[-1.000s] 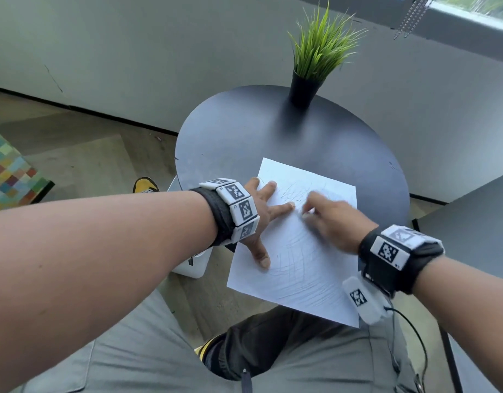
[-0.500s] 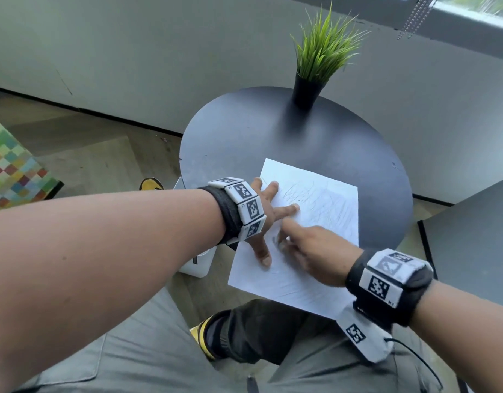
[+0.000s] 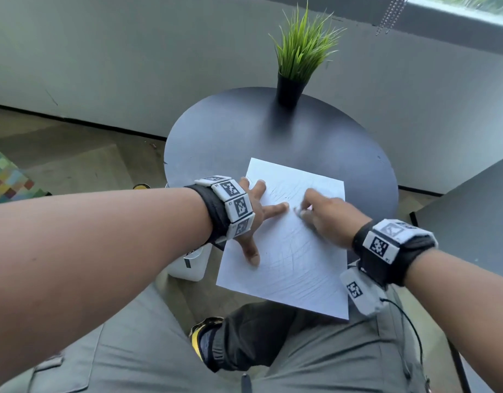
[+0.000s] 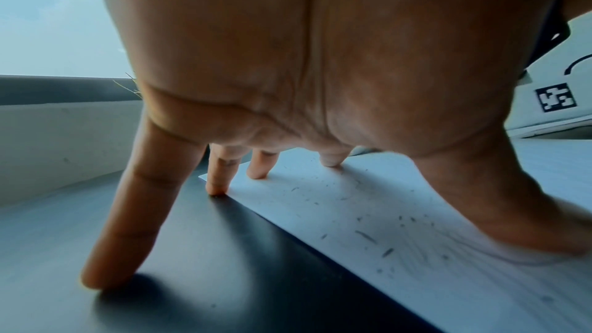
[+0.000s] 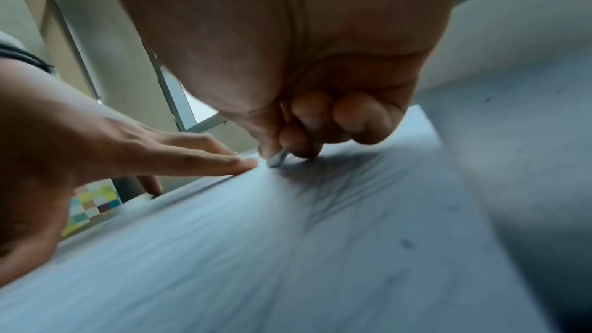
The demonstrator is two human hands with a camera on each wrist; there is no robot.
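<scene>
A white sheet of paper with faint pencil marks lies on the round black table, its near edge hanging over my lap. My left hand presses flat on the sheet's left side with fingers spread; the little finger rests on the bare table. My right hand has its fingers curled and pinches a small whitish piece, perhaps an eraser, tip down on the paper just beside the left index fingertip. The right hand is motion-blurred. Dark crumbs speckle the paper.
A potted green grass plant stands at the table's far edge near the grey wall. A second dark table is at the right. A white container sits on the floor under the table's left side, and a chequered mat lies far left.
My right hand swept down the sheet towards the left thumb and has come back up beside the left index finger. The left hand and the paper have stayed put.
</scene>
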